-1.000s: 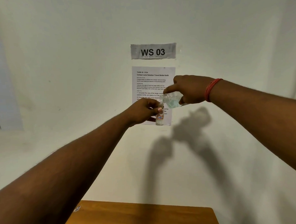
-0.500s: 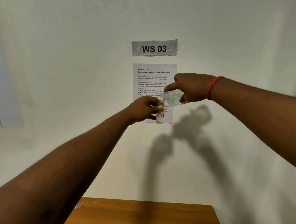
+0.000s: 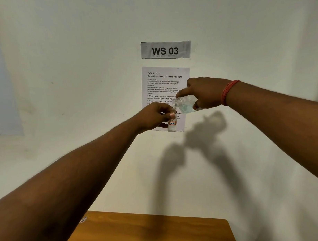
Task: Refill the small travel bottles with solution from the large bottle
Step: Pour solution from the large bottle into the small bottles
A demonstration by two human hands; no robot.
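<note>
Left hand (image 3: 154, 117) grasps small travel bottle (image 3: 172, 124) upright, raised above the table's (image 3: 149, 230) far edge. Right hand (image 3: 206, 93) grasps large bottle (image 3: 184, 105), tilted, mouth directly over the small bottle's opening.

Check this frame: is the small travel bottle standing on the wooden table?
No, the left hand holds the small travel bottle up in front of the wall, well above the wooden table.

large bottle (image 3: 185, 105) mouth: lifted slightly off small travel bottle (image 3: 172, 124) | both raised slightly toward instruction sheet (image 3: 164, 80)
</note>
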